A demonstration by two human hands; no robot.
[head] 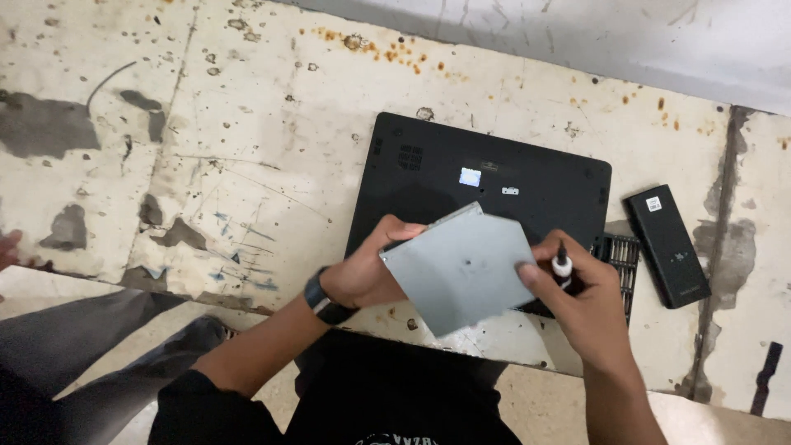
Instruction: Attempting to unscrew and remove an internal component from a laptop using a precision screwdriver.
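Seen from above, a person in dark clothes holds a flat grey metal drive (461, 268), roughly square with one corner cut off, tilted in the air just above the near edge of a worn, stained white table (247, 165). The drive's face is plain, with a small dot near its middle. The left hand (367, 272), a dark watch (324, 301) at its wrist, grips the drive's left edge, fingers curled over the top and closed on it. The right hand (581, 301) pinches the drive's right edge with the thumb on the face, and also clasps a small screwdriver (563, 264) with a black tip and white collar, standing upright between the fingers. Directly behind the drive, a black laptop (486, 177) lies bottom side up on the table, partly hidden by the drive and hands. Just right of the laptop sits a dark bit tray (624, 259), half covered by the right hand. Further right, a long black battery (667, 245) lies flat, apart from the laptop. A pale wall (618, 41) runs along the table's far edge.
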